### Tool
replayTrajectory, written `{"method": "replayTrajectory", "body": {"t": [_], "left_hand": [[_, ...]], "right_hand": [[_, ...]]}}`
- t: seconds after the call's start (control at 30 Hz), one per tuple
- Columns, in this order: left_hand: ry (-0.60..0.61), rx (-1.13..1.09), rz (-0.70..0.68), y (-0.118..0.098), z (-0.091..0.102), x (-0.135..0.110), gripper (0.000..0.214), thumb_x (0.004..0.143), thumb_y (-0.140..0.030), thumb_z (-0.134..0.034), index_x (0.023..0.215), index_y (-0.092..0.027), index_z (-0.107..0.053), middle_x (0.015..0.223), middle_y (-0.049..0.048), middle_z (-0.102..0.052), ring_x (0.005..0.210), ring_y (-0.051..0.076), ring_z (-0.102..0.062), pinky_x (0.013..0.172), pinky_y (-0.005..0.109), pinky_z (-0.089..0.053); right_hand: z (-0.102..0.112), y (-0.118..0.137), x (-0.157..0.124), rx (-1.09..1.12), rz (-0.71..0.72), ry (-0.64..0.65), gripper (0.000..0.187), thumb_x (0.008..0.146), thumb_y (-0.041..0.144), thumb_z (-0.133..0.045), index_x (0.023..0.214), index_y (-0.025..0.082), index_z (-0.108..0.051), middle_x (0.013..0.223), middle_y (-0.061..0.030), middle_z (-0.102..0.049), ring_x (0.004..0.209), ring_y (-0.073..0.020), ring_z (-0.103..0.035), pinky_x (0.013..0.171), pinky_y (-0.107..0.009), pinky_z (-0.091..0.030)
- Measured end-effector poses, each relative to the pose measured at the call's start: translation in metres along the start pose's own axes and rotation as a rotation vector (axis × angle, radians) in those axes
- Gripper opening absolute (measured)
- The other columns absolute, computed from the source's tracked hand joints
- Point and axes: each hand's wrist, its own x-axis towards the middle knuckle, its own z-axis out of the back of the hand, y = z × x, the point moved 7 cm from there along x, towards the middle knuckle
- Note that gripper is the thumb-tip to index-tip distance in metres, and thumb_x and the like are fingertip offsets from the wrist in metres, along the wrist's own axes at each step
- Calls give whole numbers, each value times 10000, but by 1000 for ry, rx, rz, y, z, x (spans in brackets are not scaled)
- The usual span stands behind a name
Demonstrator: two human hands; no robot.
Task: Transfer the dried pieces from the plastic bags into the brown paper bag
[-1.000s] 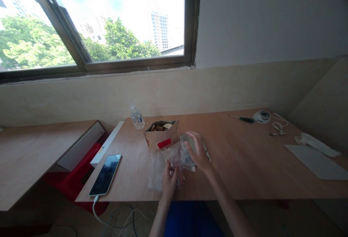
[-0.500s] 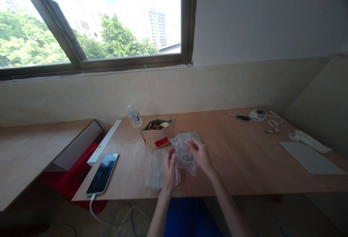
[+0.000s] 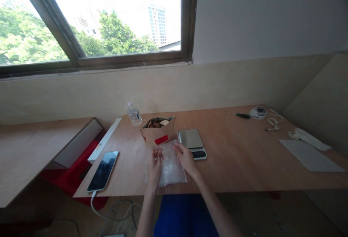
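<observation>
A clear plastic bag (image 3: 172, 166) lies low over the near edge of the table, above other clear bags. Its left side is pinched by the curled fingers of my left hand (image 3: 154, 165). My right hand (image 3: 187, 158) grips the bag's upper right edge between thumb and fingers. Just beyond stands an open brown paper bag (image 3: 149, 135) with a red label (image 3: 161, 140); brown and pale pieces (image 3: 157, 124) show in its mouth. To the right, beside my right hand, is a kitchen scale (image 3: 191, 138) with a metal top, its display partly uncovered.
A phone (image 3: 103, 171) with a white cable lies at the left, and a water bottle (image 3: 135, 115) stands behind. On the right are a screwdriver (image 3: 241, 115), a white dome camera (image 3: 258, 112), a cable (image 3: 274, 124) and a white sheet (image 3: 308, 156). A red stool (image 3: 67, 173) sits at the left.
Both hands have moved left, bringing the raised plastic bag down over the other bags. The scale, mostly covered before, now shows.
</observation>
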Motion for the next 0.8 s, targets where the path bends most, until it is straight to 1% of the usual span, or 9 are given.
{"method": "replayTrajectory", "body": {"t": [0.07,0.17,0.27,0.33,0.43,0.5,0.6,0.7,0.8], "left_hand": [[-11,75,4,7,8,3,261,838,-439,-435,857,-190,-509,645,-5,-563,646,161,-582,641,277,-440],[-25,260,55,20,19,6,319,849,-453,-401,990,-183,-496,686,12,-597,622,184,-607,570,286,-438],[-65,450,50,27,29,7,376,850,-458,-391,1070,-164,-476,769,45,-615,595,195,-605,533,302,-440],[-134,543,-35,19,35,4,412,847,-462,-398,1073,-127,-480,871,105,-611,680,223,-612,592,349,-472],[-279,661,-191,-8,39,-7,407,868,-414,-387,1088,-90,-499,1014,182,-570,923,289,-570,766,447,-466],[-294,669,-256,-25,31,-15,350,885,-339,-371,1112,-110,-507,1054,173,-560,1014,289,-532,836,459,-444],[-119,634,-330,-31,-3,-25,304,889,-239,-358,1135,-166,-522,1163,132,-551,1091,245,-513,896,416,-432],[73,753,-318,-4,-41,-32,360,875,-208,-374,1201,-177,-523,1313,111,-494,1236,246,-421,986,426,-372],[137,898,-223,38,-60,-34,434,871,-221,-364,1278,-137,-489,1382,125,-433,1301,263,-349,1050,458,-297]], "right_hand": [[-9,-3,3,-53,14,9,260,884,392,-408,794,201,-559,548,30,-531,462,-130,-499,463,-227,-368],[-15,-6,1,-198,51,-38,183,866,304,-439,930,192,-569,732,-16,-617,634,-168,-593,597,-273,-451],[-11,-5,-8,-316,133,-126,236,825,234,-486,1054,201,-538,968,-65,-605,864,-204,-600,749,-336,-477],[-3,-4,-17,-329,199,-169,245,834,213,-465,1071,207,-527,1034,-80,-569,956,-206,-568,812,-353,-469],[21,-8,-29,-316,239,-245,229,865,184,-392,1050,200,-526,1017,-89,-547,967,-194,-542,835,-353,-459],[45,-16,-36,-335,227,-329,226,868,173,-370,1025,191,-531,998,-95,-539,953,-198,-533,824,-361,-457],[83,-30,-42,-411,191,-455,223,853,178,-379,996,181,-550,964,-99,-531,933,-215,-524,805,-380,-452],[110,-46,-43,-479,172,-511,241,831,176,-382,987,172,-566,939,-98,-524,902,-222,-518,805,-400,-441],[128,-66,-43,-467,139,-541,237,815,179,-380,958,161,-567,924,-99,-526,875,-218,-519,792,-392,-443]]}}
